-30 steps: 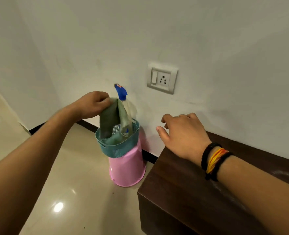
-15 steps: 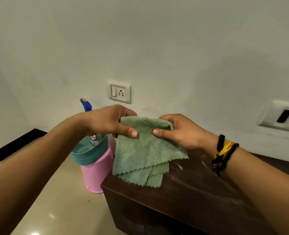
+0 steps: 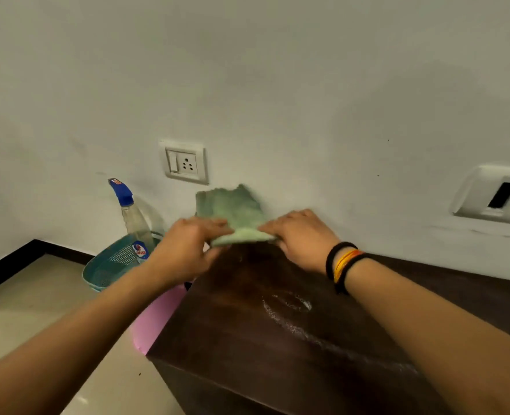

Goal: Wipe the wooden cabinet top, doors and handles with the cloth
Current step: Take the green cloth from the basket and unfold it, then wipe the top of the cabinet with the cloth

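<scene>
A green cloth (image 3: pixel 232 211) is held over the far left corner of the dark wooden cabinet top (image 3: pixel 247 333). My left hand (image 3: pixel 185 250) grips its left edge and my right hand (image 3: pixel 301 238) grips its right edge. Part of the cloth flips up toward the wall, blurred by motion. White dusty streaks (image 3: pixel 292 313) mark the middle of the cabinet top. The cabinet's doors and handles are out of view.
Left of the cabinet, a teal basket (image 3: pixel 104 271) sits on a pink bin (image 3: pixel 155 322) and holds a spray bottle (image 3: pixel 131 217) with a blue nozzle. A wall socket (image 3: pixel 185 163) is behind the cloth; another white wall plate (image 3: pixel 493 196) is at right. Tiled floor lies at left.
My left hand lifted the cloth out of the basket, my right hand took its other edge, and both hands have swung the hanging cloth up and toward the wall above the cabinet's far corner.
</scene>
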